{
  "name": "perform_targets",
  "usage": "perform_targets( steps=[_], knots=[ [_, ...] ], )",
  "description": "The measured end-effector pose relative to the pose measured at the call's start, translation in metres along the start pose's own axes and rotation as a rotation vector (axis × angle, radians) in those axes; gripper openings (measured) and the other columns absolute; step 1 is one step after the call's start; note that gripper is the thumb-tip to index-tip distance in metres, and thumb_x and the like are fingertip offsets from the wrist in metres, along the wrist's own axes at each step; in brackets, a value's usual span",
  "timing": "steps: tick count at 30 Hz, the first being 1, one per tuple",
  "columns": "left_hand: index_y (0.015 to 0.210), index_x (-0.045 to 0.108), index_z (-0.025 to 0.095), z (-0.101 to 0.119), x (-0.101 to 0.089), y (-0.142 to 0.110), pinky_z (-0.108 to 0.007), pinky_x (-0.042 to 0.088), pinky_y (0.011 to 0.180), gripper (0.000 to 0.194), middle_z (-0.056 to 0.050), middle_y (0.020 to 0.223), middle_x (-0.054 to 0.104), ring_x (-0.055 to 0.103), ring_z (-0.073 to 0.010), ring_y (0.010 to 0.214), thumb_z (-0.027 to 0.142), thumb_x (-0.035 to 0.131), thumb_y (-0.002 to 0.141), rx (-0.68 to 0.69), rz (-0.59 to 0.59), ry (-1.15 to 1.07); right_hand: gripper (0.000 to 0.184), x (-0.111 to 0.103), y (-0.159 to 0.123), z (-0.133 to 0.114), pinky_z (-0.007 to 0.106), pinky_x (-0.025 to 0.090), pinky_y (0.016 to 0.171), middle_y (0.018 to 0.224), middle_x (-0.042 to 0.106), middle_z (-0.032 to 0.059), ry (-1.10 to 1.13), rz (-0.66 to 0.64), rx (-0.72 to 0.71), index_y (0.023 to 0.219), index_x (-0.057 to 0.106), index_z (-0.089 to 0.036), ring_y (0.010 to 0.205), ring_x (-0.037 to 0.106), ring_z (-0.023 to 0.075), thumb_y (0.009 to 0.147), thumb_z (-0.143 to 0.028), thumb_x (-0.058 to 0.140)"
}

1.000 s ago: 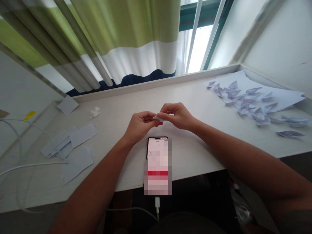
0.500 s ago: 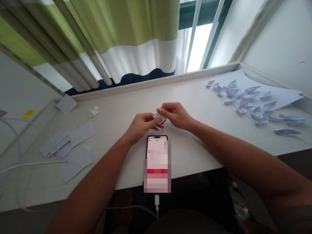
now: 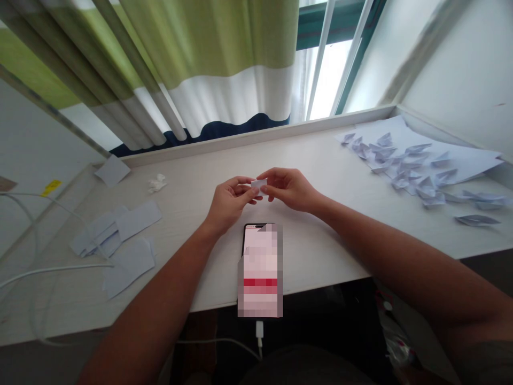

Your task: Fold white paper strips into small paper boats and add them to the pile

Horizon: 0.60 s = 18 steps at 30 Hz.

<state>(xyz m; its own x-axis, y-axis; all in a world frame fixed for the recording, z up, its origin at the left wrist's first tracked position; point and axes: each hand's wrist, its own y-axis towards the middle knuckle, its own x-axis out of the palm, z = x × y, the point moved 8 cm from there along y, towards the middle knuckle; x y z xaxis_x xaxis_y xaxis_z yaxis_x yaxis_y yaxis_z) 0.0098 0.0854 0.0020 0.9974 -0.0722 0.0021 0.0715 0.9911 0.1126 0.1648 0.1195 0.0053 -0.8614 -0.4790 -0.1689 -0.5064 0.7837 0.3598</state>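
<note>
Your left hand [image 3: 230,200] and right hand [image 3: 290,190] meet over the middle of a white desk [image 3: 192,198], both pinching one small folded paper [image 3: 259,184] between thumbs and fingers. The paper sits just beyond the far end of a phone [image 3: 259,267], whose screen is lit and largely blurred out; a white plug [image 3: 259,329] shows just below the phone's near end.

To your right, a cluster of folded paper shapes [image 3: 425,187] rests partly on large white sheets [image 3: 468,152], with several more directly on the desk toward you. To your left, loose paper pieces [image 3: 139,220] lie overlapping, a white cable [image 3: 60,269] running across to them. A crumpled white scrap [image 3: 156,183] lies near the far side, and a single square of paper [image 3: 113,171] lies at the far left corner. Before you, a green-and-white curtain [image 3: 240,43] hangs beside a bright window [image 3: 325,80].
</note>
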Motion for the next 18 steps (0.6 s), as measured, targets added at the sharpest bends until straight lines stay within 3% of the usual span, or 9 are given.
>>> perform_targets(
  steps=[9,13,18],
  knots=[
    [0.094,0.069,0.016,-0.003,-0.004,0.0,-0.036,0.065,0.08,0.039,-0.005,0.08,0.083,0.082,-0.022,0.076,0.03,0.098,0.072,-0.07,0.04,-0.1,0.049,-0.002,-0.004,-0.009,0.035,0.065,0.075,0.1,0.071,0.0029,-0.197,0.022,-0.099,0.13,0.071,-0.02,0.08,0.07,0.0158,0.09,-0.043,0.085],
    [0.093,0.064,0.017,-0.007,-0.001,-0.002,-0.041,0.066,0.089,0.039,-0.008,0.085,0.084,0.083,-0.0223,0.078,0.026,0.097,0.075,-0.143,0.014,-0.122,0.044,-0.003,-0.005,-0.016,0.036,0.067,0.077,0.107,0.074,0.0064,-0.242,0.042,-0.163,0.131,0.073,-0.02,0.089,0.073,0.0191,0.094,-0.042,0.081],
    [0.109,0.07,0.016,-0.011,0.0,-0.002,-0.042,0.067,0.092,0.044,-0.006,0.084,0.084,0.083,-0.022,0.082,0.025,0.097,0.075,-0.173,0.004,-0.172,0.026,0.001,-0.006,-0.025,0.038,0.069,0.081,0.112,0.076,0.0081,-0.273,-0.025,-0.217,0.115,0.081,-0.022,0.095,0.075,0.0212,0.095,-0.038,0.081]
  ],
)
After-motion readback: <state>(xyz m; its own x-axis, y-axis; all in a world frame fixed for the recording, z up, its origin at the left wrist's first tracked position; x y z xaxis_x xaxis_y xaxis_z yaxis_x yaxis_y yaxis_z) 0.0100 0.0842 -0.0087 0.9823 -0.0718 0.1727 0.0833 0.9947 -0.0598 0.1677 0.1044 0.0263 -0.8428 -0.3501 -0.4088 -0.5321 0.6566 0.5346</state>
